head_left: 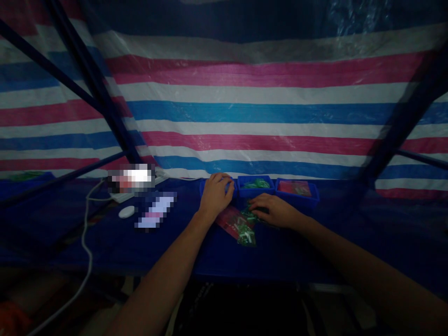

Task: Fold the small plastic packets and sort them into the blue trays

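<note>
The head view showed, far left of the middle blue bin (255,192), a white cable (86,233) running down past the edge of a blue table (189,233). Nearer the bin, yet well to its left, lay a white round object (126,212), with a blurred-out bright rectangle (156,210) beside it. Just left of the middle bin, the left hand (217,193) reached over the left bin (205,187), its fingers slightly parted and curled downward; whether they held anything could not be told. In front of the middle bin, toward the person, a red-and-clear plastic bag (233,221) lay flat, green and white pieces (247,233) showing at its near end. In front and slightly right, the right hand (271,208) bent its fingers over dark green pieces (249,214), perhaps bagged; the dim light hid any grip. Right of the middle bin stood the right bin (299,199), containing reddish packets (293,187).
</note>
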{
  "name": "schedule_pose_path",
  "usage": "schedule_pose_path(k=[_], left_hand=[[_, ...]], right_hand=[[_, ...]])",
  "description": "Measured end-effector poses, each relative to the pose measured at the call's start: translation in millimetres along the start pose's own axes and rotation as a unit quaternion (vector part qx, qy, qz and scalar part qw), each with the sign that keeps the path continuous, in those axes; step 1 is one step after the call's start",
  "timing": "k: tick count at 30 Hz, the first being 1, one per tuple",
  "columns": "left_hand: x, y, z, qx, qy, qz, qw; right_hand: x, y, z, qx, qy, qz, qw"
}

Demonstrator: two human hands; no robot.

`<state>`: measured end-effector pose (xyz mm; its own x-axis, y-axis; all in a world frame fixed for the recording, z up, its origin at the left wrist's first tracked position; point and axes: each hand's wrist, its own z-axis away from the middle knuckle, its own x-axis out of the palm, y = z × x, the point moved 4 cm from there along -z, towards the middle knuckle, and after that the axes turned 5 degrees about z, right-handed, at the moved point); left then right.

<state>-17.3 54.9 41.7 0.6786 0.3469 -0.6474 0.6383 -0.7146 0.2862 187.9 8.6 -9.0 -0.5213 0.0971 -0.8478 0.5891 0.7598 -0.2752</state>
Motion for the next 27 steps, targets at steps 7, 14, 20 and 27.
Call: schedule_pose_path(k=[7,14,20,27], left_hand=[[18.1,33.6,6.2,0.079,-0.068,0.117,0.988],[25.4,44.5,11.1,0.088,-0.105,0.138,0.981],[24.2,45.7,10.5,0.084,-0.113,0.133,0.981],[26.3,43.4,11.9,0.081,-0.117,0.141,0.98]], right_hand=[[-4.0,-0.1,-0.9,0.019,-0.006,0.032,0.999],[-4.7,-3.9,-0.6,0.012,0.023,0.026,0.999],[0.4,2.4,-1.4,0.045,0.004,0.036,0.998],[-3.3,0.5,-3.0,0.055,0.029,0.041,0.997]])
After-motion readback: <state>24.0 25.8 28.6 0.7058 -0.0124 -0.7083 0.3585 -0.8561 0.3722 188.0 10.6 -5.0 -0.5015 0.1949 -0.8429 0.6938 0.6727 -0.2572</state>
